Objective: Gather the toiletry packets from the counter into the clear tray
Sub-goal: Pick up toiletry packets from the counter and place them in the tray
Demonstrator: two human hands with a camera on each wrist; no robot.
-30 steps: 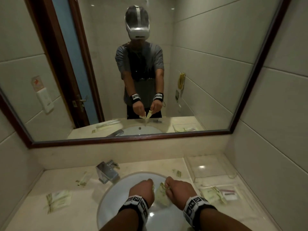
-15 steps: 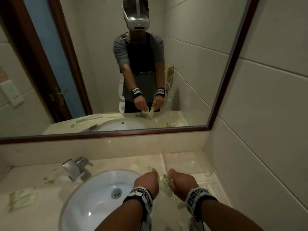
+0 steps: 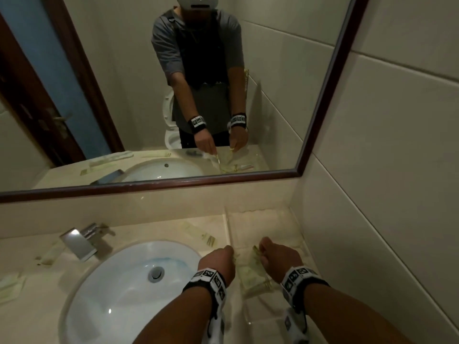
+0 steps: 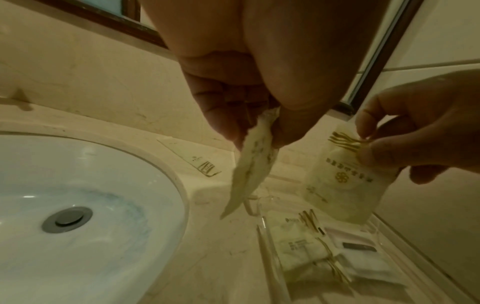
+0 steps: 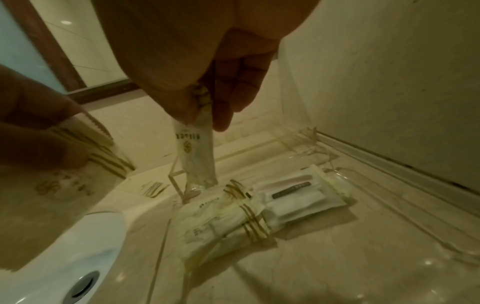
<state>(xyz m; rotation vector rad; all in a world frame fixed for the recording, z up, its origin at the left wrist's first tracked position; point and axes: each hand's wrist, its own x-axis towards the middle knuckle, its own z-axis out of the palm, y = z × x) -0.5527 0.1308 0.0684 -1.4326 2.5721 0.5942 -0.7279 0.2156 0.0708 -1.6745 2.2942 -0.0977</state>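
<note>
Both hands hover over the clear tray [image 3: 229, 227] at the counter's right end, beside the sink. My left hand [image 3: 223, 254] pinches the top of a pale toiletry packet [image 4: 249, 164] that hangs edge-on over the tray's left rim [image 4: 270, 257]. My right hand [image 3: 270, 252] pinches a second packet [image 5: 194, 152] with gold stripes by its top, dangling just above the tray floor. Several packets [image 5: 228, 222] lie in the tray, with a white toothbrush packet [image 5: 296, 195] beside them.
A long packet [image 3: 198, 233] lies on the counter behind the sink [image 3: 129, 281], just left of the tray. More packets [image 3: 52, 254] lie left of the chrome faucet [image 3: 79, 242] and at the far left edge [image 3: 10, 286]. The tiled wall [image 3: 372, 219] borders the tray's right side.
Both hands moved right, from above the sink basin to above the tray, and drew apart, each holding a packet. The view swung right and downward.
</note>
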